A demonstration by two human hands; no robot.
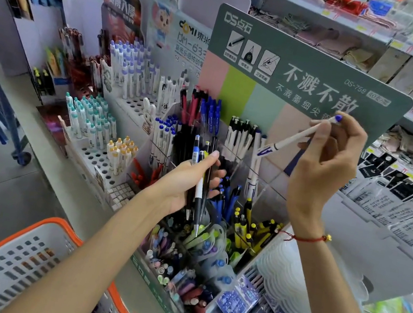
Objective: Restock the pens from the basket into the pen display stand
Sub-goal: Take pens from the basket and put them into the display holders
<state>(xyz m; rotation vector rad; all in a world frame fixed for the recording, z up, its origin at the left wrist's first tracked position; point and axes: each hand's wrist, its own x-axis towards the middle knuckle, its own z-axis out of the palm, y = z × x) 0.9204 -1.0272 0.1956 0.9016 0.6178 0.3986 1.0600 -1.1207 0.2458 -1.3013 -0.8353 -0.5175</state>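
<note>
White pen [297, 136] pinched in right hand [323, 160], pens [199, 182] gripped in left hand [190, 181]

The grey plastic basket with an orange rim [25, 256] is cut off by the bottom and left edges, its contents unseen. The left hand [190, 181] hides the lower barrels of its bundle of black pens [202, 183]. Shelf labels are too blurred to read.
</note>
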